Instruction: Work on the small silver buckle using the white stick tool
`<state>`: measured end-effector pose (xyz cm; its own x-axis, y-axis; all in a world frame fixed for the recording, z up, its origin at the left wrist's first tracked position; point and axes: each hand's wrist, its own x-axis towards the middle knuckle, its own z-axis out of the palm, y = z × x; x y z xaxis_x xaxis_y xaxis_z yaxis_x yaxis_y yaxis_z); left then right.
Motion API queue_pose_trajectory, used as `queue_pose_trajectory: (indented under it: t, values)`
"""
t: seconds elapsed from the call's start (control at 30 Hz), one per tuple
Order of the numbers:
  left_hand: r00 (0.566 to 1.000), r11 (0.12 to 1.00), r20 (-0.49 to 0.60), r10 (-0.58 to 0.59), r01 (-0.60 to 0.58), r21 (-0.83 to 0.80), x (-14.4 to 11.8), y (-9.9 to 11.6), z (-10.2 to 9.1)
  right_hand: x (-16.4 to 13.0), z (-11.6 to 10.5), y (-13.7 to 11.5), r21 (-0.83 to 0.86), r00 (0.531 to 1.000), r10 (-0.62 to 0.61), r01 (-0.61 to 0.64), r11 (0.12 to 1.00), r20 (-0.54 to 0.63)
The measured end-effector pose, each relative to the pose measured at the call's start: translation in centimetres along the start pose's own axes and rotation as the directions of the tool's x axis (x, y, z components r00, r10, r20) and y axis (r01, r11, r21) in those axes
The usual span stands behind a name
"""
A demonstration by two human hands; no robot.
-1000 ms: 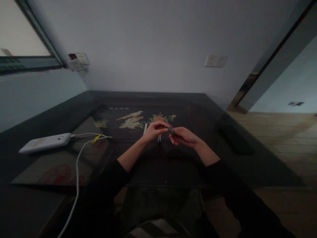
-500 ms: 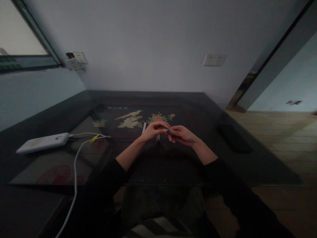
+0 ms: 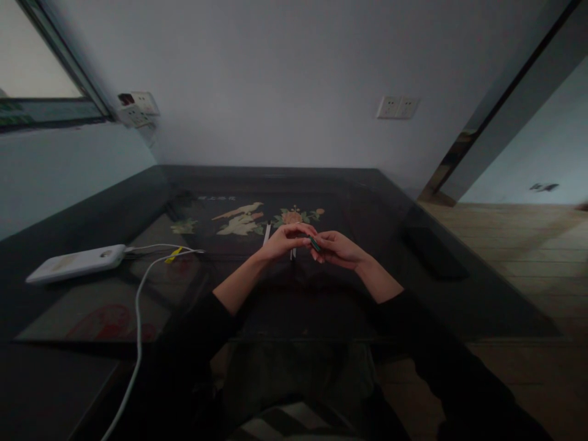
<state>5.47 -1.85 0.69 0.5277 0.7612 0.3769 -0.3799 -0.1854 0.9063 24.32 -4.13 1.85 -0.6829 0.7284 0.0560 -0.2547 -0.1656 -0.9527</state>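
Over the middle of the dark table, my two hands meet around a small dark green object [image 3: 315, 244], too small to name. My left hand [image 3: 287, 241] is closed, with thumb and fingers pinching the object's left side. My right hand [image 3: 340, 249] grips it from the right, its fingers bent underneath. A thin white strip with a dark tip [image 3: 267, 231] lies on the table beside my left hand. Just below the left fingers shows a second thin white piece [image 3: 293, 253], partly hidden by the hand.
On the left of the dark glossy table [image 3: 321, 306] lies a white power bank [image 3: 78, 264]. Its white cable [image 3: 139, 306], with a yellow tag [image 3: 173, 255], runs over the front edge. A black flat object [image 3: 434, 253] rests at the right. Wall sockets [image 3: 397, 108] sit behind.
Both hands stay nearly in place, still holding the small green object, with only slight finger movement. The whole view has shifted very slightly.
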Motion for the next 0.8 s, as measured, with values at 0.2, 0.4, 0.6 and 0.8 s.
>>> queue_pose_trajectory:
  t: [0.2, 0.4, 0.6, 0.8]
  values:
    - [1.0, 1.0, -0.002, -0.019, 0.019, -0.005, -0.1, 0.1, 0.2, 0.1, -0.3, 0.2, -0.016, 1.0, 0.009, -0.009, 1.0, 0.004]
    - [0.999, 0.994, -0.046, -0.024, 0.029, 0.106, 0.1, 0.3, -0.2, 0.2, -0.4, 0.1, -0.007, 0.998, 0.009, -0.009, 1.0, -0.055]
    - [0.961, 0.741, -0.275, 0.011, 0.177, 0.648, 0.4, 1.8, -2.6, 0.5, -0.9, 0.1, -0.002, 0.982, -0.066, 0.067, 0.998, -0.174]
    - [0.91, 0.056, -0.413, 0.022, 0.412, 0.91, -0.4, 2.6, -4.8, 0.5, -1.0, 0.2, -0.013, 0.963, -0.095, 0.094, 0.995, -0.253]
